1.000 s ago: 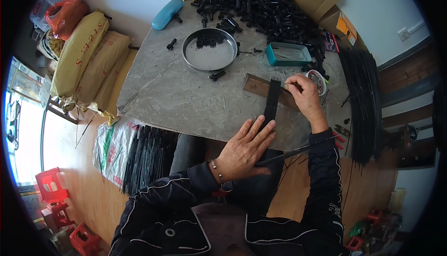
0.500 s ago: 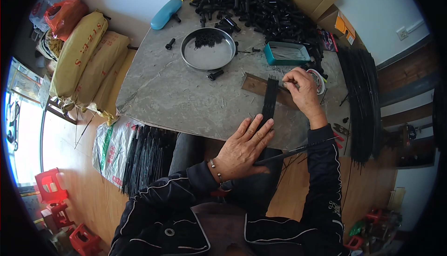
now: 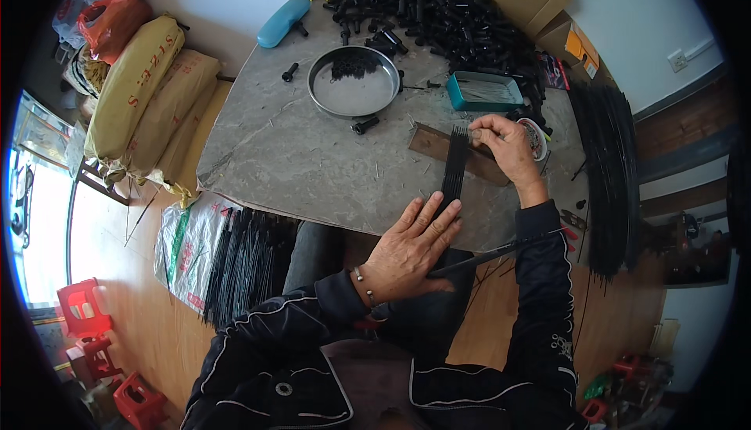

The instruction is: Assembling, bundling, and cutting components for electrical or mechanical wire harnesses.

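Note:
My left hand [image 3: 407, 254] lies flat, fingers stretched, over the lower part of a row of thin black cables [image 3: 454, 168]. Their upper ends rest across a brown metal angle bar [image 3: 426, 141] on the table and end in thin, pale tips. My right hand [image 3: 512, 152] is closed in a pinch right beside those tips; what its fingers hold is too small to make out. Close to its knuckles stands a small white tub [image 3: 535, 139] with tiny pieces in it. More thin black cables run from under my left hand toward my right forearm.
A round metal pan [image 3: 313, 102] holds small black rings. Behind my right hand sits a teal box [image 3: 485, 105] of thin pale pins. Black tubular parts [image 3: 438, 19] pile up at the back. Long black cables [image 3: 610, 180] hang over the right edge; pliers [image 3: 575, 220] lie near it.
My right hand has shifted slightly left, bringing its pinched fingers closer to the cable tips. My left hand stays flat in place. The whole view has moved a little.

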The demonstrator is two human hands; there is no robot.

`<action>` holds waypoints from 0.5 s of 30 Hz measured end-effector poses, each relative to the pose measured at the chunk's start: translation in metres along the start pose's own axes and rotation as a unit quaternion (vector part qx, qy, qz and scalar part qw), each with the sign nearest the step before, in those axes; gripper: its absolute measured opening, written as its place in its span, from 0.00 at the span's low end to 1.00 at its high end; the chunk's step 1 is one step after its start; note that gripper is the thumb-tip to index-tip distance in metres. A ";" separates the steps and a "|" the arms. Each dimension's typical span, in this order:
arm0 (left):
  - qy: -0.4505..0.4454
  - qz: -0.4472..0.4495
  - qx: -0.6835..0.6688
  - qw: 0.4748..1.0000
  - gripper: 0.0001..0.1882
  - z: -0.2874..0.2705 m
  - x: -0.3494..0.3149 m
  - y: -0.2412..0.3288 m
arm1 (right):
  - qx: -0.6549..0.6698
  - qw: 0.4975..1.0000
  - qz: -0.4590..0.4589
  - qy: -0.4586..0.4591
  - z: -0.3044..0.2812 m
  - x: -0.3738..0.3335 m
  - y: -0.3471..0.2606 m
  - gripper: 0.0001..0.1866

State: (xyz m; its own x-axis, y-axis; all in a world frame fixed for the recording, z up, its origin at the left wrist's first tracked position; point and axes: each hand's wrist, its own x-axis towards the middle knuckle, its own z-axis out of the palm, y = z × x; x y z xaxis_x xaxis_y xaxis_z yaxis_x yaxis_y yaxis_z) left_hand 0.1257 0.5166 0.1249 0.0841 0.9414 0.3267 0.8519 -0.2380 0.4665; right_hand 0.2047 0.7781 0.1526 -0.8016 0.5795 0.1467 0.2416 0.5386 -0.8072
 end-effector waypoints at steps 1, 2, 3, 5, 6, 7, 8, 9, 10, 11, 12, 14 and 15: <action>-0.001 0.002 -0.004 1.000 0.50 0.000 0.000 0.000 | 0.013 1.000 0.009 -0.003 0.003 0.000 0.002 0.05; -0.001 0.002 -0.004 1.000 0.50 0.001 0.000 -0.001 | 0.026 1.000 0.018 -0.005 0.005 0.000 0.003 0.06; -0.002 0.000 -0.002 1.000 0.50 0.000 0.000 -0.001 | 0.025 1.000 0.018 -0.005 0.008 0.000 0.002 0.06; -0.002 -0.001 -0.001 1.000 0.49 -0.001 0.000 -0.001 | 0.059 0.998 0.009 0.017 0.013 -0.002 -0.001 0.07; -0.014 0.001 0.013 1.000 0.49 -0.002 -0.001 -0.001 | 0.058 0.998 0.009 0.018 0.011 -0.004 -0.003 0.07; -0.026 0.001 0.028 0.999 0.49 -0.002 -0.001 -0.002 | -0.002 0.999 -0.023 0.039 0.010 -0.006 -0.007 0.08; -0.025 -0.001 0.029 0.999 0.49 -0.002 -0.002 -0.001 | -0.062 0.995 -0.056 0.059 0.008 -0.008 -0.011 0.09; -0.011 -0.003 0.013 1.000 0.49 -0.002 -0.003 -0.001 | -0.061 0.995 -0.057 0.058 0.004 -0.012 -0.012 0.09; 0.004 -0.004 -0.004 1.000 0.49 0.000 -0.002 -0.002 | -0.095 0.994 -0.033 0.045 -0.004 -0.017 -0.011 0.09; 0.005 -0.003 -0.004 1.000 0.49 0.000 -0.002 -0.001 | -0.129 0.991 -0.009 0.034 -0.013 -0.022 -0.010 0.09; 0.007 -0.002 -0.002 1.000 0.49 -0.001 -0.002 -0.001 | -0.142 0.990 0.010 0.002 -0.019 -0.026 -0.006 0.07; 0.009 0.002 -0.005 1.000 0.49 -0.001 -0.002 -0.002 | -0.157 0.987 -0.010 0.010 -0.015 -0.030 -0.010 0.07; 0.014 0.004 -0.006 1.000 0.49 0.000 -0.002 -0.002 | -0.170 0.985 -0.032 0.018 -0.013 -0.030 -0.012 0.06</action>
State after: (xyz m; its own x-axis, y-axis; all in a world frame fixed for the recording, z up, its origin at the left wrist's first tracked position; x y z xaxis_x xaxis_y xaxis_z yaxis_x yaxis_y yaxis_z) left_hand 0.1233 0.5154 0.1233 0.0769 0.9325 0.3528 0.8454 -0.2486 0.4727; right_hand 0.2336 0.7624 0.1653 -0.8029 0.5558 0.2155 0.3651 0.7443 -0.5592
